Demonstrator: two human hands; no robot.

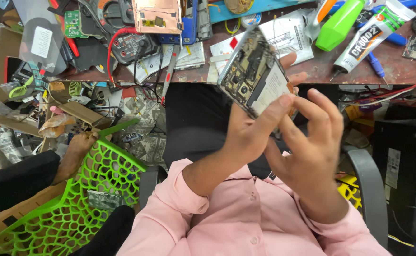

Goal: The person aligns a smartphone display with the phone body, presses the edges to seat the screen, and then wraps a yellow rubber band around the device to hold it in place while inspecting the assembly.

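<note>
Above his lap, left hand (248, 137) clamps the opened phone (255, 73) by its edges; right hand (312, 137) hovers open, seemingly untouching; light, fragile, best edge-held.

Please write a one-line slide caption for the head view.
Left hand holds an opened phone with exposed internals while the right hand touches its edge, above a cluttered workbench.
</note>
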